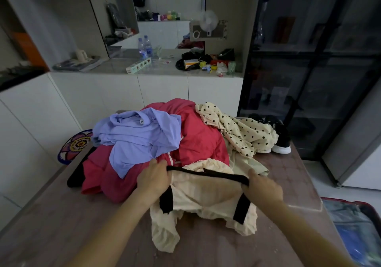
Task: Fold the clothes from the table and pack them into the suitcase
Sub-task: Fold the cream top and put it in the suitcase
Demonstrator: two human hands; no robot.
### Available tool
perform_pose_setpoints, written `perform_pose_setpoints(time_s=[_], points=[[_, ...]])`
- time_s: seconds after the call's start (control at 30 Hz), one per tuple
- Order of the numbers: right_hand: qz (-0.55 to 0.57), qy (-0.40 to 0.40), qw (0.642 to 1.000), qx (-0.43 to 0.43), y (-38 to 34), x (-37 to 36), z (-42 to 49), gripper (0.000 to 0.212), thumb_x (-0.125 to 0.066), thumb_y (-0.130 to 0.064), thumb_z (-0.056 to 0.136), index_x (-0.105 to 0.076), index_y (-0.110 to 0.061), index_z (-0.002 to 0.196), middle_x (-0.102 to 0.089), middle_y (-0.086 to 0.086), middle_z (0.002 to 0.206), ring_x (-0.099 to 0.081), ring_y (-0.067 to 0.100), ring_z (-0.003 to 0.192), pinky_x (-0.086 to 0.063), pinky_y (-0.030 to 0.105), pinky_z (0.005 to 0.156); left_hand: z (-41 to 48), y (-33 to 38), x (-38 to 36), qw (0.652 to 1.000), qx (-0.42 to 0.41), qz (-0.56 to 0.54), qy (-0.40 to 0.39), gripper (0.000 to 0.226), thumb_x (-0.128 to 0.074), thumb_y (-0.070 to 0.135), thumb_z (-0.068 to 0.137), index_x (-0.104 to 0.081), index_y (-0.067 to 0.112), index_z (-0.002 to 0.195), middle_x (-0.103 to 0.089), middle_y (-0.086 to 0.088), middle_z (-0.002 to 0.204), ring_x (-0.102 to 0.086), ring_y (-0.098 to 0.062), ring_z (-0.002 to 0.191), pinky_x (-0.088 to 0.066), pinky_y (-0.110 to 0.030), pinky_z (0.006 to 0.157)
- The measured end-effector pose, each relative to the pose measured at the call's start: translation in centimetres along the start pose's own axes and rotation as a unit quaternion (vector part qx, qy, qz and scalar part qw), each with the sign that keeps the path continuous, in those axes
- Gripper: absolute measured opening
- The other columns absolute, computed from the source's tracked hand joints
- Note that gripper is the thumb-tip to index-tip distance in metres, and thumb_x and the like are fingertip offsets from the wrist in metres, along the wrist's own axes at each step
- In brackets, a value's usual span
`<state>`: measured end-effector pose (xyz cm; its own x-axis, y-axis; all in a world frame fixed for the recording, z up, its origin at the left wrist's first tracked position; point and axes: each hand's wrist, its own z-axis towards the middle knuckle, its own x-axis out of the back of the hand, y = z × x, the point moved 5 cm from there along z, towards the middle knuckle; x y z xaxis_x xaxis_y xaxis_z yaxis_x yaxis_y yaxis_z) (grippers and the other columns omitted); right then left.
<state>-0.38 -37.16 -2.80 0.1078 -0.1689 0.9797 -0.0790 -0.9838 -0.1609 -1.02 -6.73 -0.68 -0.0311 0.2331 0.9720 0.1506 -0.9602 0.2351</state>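
Cream garment point(206, 196) with black trim is up off the near middle of the table point(51, 215), held by its black band point(208, 173). The left hand point(153, 179) grips the band's left end and the right hand point(262, 188) pinches its right end, fingers curled over the fabric. The band is stretched taut between them, and its long axis runs side to side, roughly parallel to the table's near edge. The body and two black straps hang crumpled below, the hem resting on the tabletop.

Just behind, toward the far edge, sits the unfolded heap: a lavender shirt point(136, 137) on the left, a red garment point(200, 134) in the middle and a polka-dot garment point(237, 130) to the right. Black sneakers point(281, 141) stand at the far right corner.

Folding looks barely begun. The heap crowds the far half, so the usable room is the bare strip along the near edge and toward the near left corner. Laying the piece flat probably means drawing it toward the body, clear of the red fabric it touches.

The suitcase point(354, 223) lies open on the floor beyond the table's right edge, nearer the right hand. A folded piece would probably travel rightward and down over that edge.
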Motion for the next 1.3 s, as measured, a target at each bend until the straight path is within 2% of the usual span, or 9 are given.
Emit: perform_pose_setpoints(time_s=[0.2, 0.33, 0.43, 0.57, 0.7, 0.87, 1.0, 1.17, 1.3], points=[[0.382, -0.008, 0.922, -0.068, 1.4, 7.2, 2.3, 0.024, -0.037, -0.009, 0.095, -0.057, -0.017, 0.105, -0.063, 0.009, 0.068, -0.058, 0.016, 0.038, -0.044, 0.025, 0.036, 3.3, 3.8, 5.4, 0.986, -0.007, -0.165, 0.025, 0.025, -0.044, 0.025, 0.093, -0.058, 0.013, 0.109, -0.067, -0.008, 0.100, -0.065, -0.032, 0.087, -0.052, -0.040, 0.076], [0.590, -0.029, 0.807, -0.024, 0.3, 11.8, 2.1, 0.014, -0.058, -0.006, 0.092, -0.061, -0.004, 0.106, -0.069, 0.016, 0.083, -0.070, 0.017, 0.060, -0.058, 0.026, 0.056, 5.0, 6.4, 8.8, 0.888, 0.063, -0.455, -0.024, 0.022, -0.042, 0.015, 0.095, -0.061, 0.006, 0.103, -0.069, -0.017, 0.090, -0.068, -0.028, 0.065, -0.049, -0.026, 0.049], [0.411, -0.003, 0.909, 0.065, 0.5, 14.5, 2.5, 0.032, -0.077, -0.013, 0.076, -0.062, -0.011, 0.105, -0.071, 0.006, 0.090, -0.068, 0.020, 0.085, -0.055, 0.032, 0.079, 5.9, 7.3, 11.2, 0.866, 0.008, -0.500, -0.025, 0.019, -0.053, 0.006, 0.089, -0.063, 0.004, 0.105, -0.068, -0.014, 0.090, -0.066, -0.023, 0.075, -0.047, -0.023, 0.050], [0.236, 0.137, 0.959, 0.078, 0.9, 16.5, 2.6, 0.027, -0.057, -0.001, 0.081, -0.062, -0.026, 0.091, -0.064, -0.004, 0.071, -0.063, 0.019, 0.072, -0.047, 0.028, 0.058, 6.3, 7.4, 13.1, 0.936, -0.106, -0.335, 0.034, 0.031, -0.067, -0.002, 0.080, -0.061, 0.008, 0.108, -0.061, -0.004, 0.085, -0.059, -0.019, 0.076, -0.046, -0.027, 0.062], [0.195, 0.233, 0.951, 0.061, 2.0, 17.2, 3.0, 0.010, -0.059, -0.021, 0.088, -0.056, -0.026, 0.079, -0.060, 0.008, 0.086, -0.055, 0.022, 0.060, -0.033, 0.026, 0.046, 6.2, 6.7, 13.9, 0.970, -0.122, -0.145, 0.154, 0.017, -0.062, 0.020, 0.089, -0.064, 0.011, 0.103, -0.055, -0.008, 0.093, -0.057, -0.027, 0.090, -0.036, -0.031, 0.069], [0.327, 0.179, 0.925, 0.068, 2.1, 17.5, 2.7, 0.013, -0.054, -0.021, 0.095, -0.055, -0.016, 0.083, -0.067, 0.003, 0.073, -0.067, 0.018, 0.061, -0.055, 0.038, 0.061, 6.1, 7.7, 13.5, 0.969, -0.098, -0.191, 0.122, 0.027, -0.051, 0.030, 0.096, -0.054, 0.007, 0.109, -0.062, -0.013, 0.098, -0.061, -0.032, 0.091, -0.046, -0.038, 0.077], [0.263, 0.272, 0.920, 0.100, 2.8, 20.5, 1.3, 0.006, -0.055, -0.012, 0.093, -0.059, -0.012, 0.088, -0.054, -0.003, 0.063, -0.048, 0.009, 0.058, -0.032, 0.021, 0.049, 5.0, 9.6, 15.7, 0.963, -0.137, -0.160, 0.171, 0.028, -0.053, 0.036, 0.094, -0.055, 0.008, 0.095, -0.052, 0.000, 0.075, -0.049, -0.022, 0.073, -0.032, -0.032, 0.062], [0.248, 0.371, 0.890, 0.095, 5.2, 26.2, 0.1, 0.017, -0.055, -0.011, 0.092, -0.064, -0.006, 0.105, -0.057, 0.014, 0.096, -0.047, 0.021, 0.082, -0.033, 0.028, 0.069, 3.3, 14.3, 21.0, 0.927, -0.231, -0.212, 0.205, 0.019, -0.058, 0.035, 0.092, -0.050, 0.022, 0.082, -0.045, 0.010, 0.063, -0.044, -0.007, 0.057, -0.028, -0.027, 0.050], [0.257, 0.414, 0.870, 0.081, 7.5, 30.2, -0.3, 0.017, -0.056, -0.013, 0.092, -0.066, -0.008, 0.105, -0.053, 0.009, 0.104, -0.045, 0.018, 0.087, -0.032, 0.024, 0.073, 2.8, 18.7, 24.1, 0.912, -0.269, -0.212, 0.224, 0.031, -0.062, 0.038, 0.088, -0.052, 0.011, 0.078, -0.041, 0.006, 0.061, -0.040, -0.011, 0.055, -0.027, -0.031, 0.052]])
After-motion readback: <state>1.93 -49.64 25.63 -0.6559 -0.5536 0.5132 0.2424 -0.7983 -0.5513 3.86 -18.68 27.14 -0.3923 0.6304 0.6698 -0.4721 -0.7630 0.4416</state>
